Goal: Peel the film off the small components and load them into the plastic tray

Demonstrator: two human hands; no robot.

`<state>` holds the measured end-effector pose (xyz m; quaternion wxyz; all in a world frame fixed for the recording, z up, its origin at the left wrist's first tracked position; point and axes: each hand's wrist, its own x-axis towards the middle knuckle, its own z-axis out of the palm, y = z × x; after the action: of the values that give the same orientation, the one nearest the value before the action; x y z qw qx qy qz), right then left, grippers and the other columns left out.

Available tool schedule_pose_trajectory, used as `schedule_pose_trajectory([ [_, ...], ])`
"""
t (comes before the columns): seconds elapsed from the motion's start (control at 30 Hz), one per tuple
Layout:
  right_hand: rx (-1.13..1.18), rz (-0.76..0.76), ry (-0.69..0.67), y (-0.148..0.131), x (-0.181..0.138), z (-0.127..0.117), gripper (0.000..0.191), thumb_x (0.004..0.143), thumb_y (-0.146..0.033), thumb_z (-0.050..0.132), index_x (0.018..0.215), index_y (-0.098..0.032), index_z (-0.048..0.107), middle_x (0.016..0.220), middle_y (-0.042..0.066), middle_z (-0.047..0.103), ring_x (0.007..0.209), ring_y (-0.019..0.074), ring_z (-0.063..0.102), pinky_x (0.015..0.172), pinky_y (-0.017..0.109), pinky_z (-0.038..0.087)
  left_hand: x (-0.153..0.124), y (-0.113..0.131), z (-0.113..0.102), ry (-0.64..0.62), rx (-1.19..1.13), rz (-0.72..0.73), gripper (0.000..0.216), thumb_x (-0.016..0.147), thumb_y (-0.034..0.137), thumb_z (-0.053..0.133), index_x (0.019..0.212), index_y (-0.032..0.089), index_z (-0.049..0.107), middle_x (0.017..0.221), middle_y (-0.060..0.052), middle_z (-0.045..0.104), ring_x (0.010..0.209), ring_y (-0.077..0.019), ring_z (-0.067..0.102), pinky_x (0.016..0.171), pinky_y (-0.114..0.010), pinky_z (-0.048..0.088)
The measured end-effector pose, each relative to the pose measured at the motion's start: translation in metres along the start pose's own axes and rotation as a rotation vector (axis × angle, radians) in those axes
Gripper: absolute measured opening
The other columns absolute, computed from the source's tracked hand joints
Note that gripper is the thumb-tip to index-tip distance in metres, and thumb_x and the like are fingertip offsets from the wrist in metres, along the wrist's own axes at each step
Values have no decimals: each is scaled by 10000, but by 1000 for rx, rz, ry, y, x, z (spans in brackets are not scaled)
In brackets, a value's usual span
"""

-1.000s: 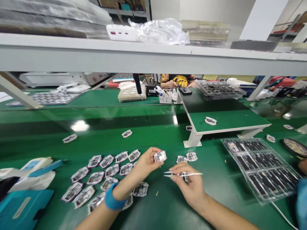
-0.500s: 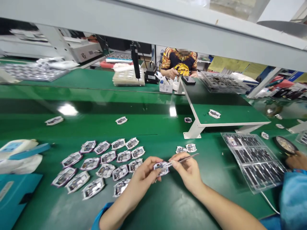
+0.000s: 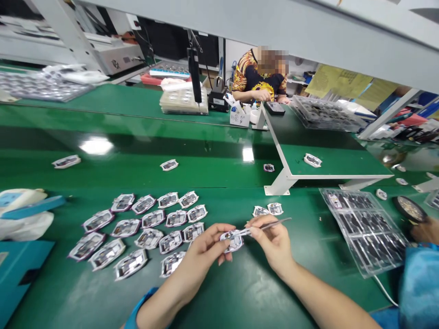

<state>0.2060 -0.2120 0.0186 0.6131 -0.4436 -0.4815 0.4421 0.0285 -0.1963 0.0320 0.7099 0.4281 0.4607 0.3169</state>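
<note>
Between its thumb and fingers, my left hand (image 3: pixel 212 244) grips a small white device housing (image 3: pixel 236 243) with electronic parts showing inside. My right hand (image 3: pixel 270 235) pinches a pair of metal tweezers (image 3: pixel 279 222), whose tips reach over the housing's inner side. Whether the tips hold a part is too small to tell. To the left lie several similar housings (image 3: pixel 153 218) in loose rows, some with purple edges. Just beyond my right hand two more housings (image 3: pixel 275 209) lie side by side.
A white-legged raised shelf (image 3: pixel 329 160) stands ahead on the right, with one housing on it. Right of my hands is a clear plastic tray (image 3: pixel 363 228) of dark parts. A co-worker's hand (image 3: pixel 425 230) touches a round dark dish (image 3: pixel 408 209). Another person (image 3: pixel 260 87) sits opposite.
The view has shifted slightly. Both hands remain together at the housing, with the tweezer tips still over it. The person opposite has moved a hand and sits higher in view.
</note>
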Motion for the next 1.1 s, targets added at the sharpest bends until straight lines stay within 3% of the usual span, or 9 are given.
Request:
schedule_pose_trajectory([
  [0.3, -56, -191, -120, -4, -3, 1, 47, 852, -260, 728, 822, -234, 702, 799, 40, 765, 779, 199, 720, 750, 362, 584, -2, 5, 3, -27, -78, -69, 394, 724, 478, 746, 975, 180, 689, 693, 7, 613, 613, -140, 524, 568, -264, 376],
  [0.47, -114, -167, -40, -5, -2, 0, 119, 856, -334, 717, 823, -222, 690, 815, 54, 760, 783, 205, 723, 727, 354, 589, -1, 3, 3, -37, -32, -57, 392, 709, 441, 767, 999, 191, 682, 709, 8, 614, 621, -146, 534, 565, -266, 382],
  [0.7, -96, -200, -138, -5, -3, -1, 48, 856, -260, 721, 820, -239, 697, 805, 42, 768, 788, 208, 723, 779, 389, 584, 0, 0, 2, -37, -48, -60, 408, 717, 497, 758, 971, 189, 671, 699, 18, 601, 609, -133, 533, 565, -256, 385],
  [0.8, -64, -149, -126, -5, -2, -2, 42, 852, -259, 724, 832, -236, 695, 822, 36, 762, 799, 195, 720, 765, 353, 583, 0, -1, 1, -32, 13, -23, 380, 741, 481, 741, 984, 200, 657, 647, 29, 594, 597, -139, 534, 550, -251, 370],
  [0.93, -33, 2, -31, -3, 0, -2, 140, 834, -350, 733, 838, -219, 686, 819, 32, 747, 770, 175, 706, 711, 299, 579, 0, -4, 1, 4, 110, 101, 332, 744, 420, 742, 985, 211, 650, 740, 4, 633, 642, -162, 576, 611, -281, 439],
  [1.1, -11, 86, -10, 1, 0, -1, 189, 793, -389, 765, 791, -214, 694, 752, 12, 724, 711, 160, 676, 676, 272, 557, 1, -7, 1, 21, 215, 161, 283, 777, 383, 694, 996, 210, 648, 792, -21, 647, 672, -187, 595, 630, -304, 480],
])
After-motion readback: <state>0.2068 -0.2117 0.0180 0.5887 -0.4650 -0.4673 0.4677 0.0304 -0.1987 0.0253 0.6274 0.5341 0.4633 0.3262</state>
